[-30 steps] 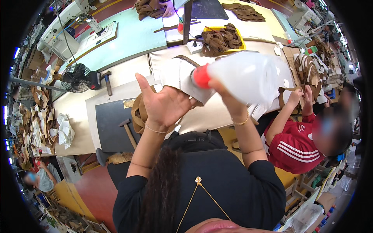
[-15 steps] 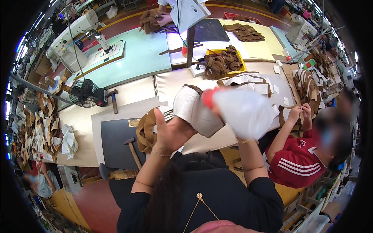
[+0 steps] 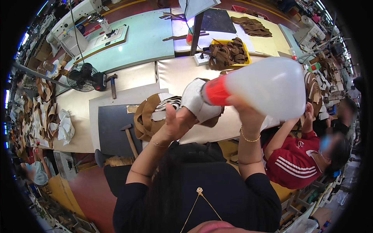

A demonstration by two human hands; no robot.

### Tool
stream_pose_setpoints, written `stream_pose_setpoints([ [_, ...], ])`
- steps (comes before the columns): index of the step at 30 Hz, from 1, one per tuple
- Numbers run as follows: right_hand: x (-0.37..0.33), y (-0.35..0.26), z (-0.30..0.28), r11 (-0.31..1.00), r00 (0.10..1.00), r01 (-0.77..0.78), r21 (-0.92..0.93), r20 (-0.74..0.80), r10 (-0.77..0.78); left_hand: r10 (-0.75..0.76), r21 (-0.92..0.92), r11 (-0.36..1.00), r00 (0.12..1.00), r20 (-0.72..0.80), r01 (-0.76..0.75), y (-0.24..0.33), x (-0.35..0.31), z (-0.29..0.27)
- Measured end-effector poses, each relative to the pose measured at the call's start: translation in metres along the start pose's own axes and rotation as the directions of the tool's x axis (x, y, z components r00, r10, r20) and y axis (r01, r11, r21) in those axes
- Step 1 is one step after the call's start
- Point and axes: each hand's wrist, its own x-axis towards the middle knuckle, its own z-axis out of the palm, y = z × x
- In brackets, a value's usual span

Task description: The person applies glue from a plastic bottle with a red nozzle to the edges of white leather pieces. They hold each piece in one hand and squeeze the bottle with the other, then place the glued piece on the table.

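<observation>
My right hand [image 3: 246, 110] grips a large translucent white plastic bottle [image 3: 268, 85] by its red collar. The bottle is tipped over, its red neck end [image 3: 215, 90] pointing left. My left hand [image 3: 179, 121], thumb raised, holds a curved white-faced piece with brown edging [image 3: 194, 101], apparently a sewn leather part. The bottle's mouth is close against this piece; whether they touch I cannot tell. Left of that hand lies a pile of brown and white curved pieces [image 3: 147, 123]. My right fingertips are partly hidden by the bottle.
A hammer [image 3: 130, 141] rests across the dark mat [image 3: 112, 124]; another hammer [image 3: 113, 86] lies by a black fan [image 3: 83, 77]. Farther back are a sewing machine [image 3: 72, 29] and a yellow tray [image 3: 248, 58] of brown strips. A person in a red shirt [image 3: 291, 161] works at right.
The bottle has risen and turned, its base now farther right and higher. The white-faced piece has shifted slightly right, as has my left hand. The far person's hands have left view.
</observation>
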Motion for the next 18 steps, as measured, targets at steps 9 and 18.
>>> stream_pose_setpoints([
  [9, -0.015, -0.027, -0.011, 0.847, 0.939, 0.053, -0.529, 0.316, 0.139, 0.123, -0.531, 0.847, 0.978, 0.165, -0.017, 0.014, -0.004, -0.014],
  [18, -0.038, 0.022, -0.04, 0.944, 0.977, -0.092, -0.316, 0.155, 0.147, 0.243, -0.616, 0.768, 0.97, 0.023, -0.178, 0.032, -0.006, -0.025],
])
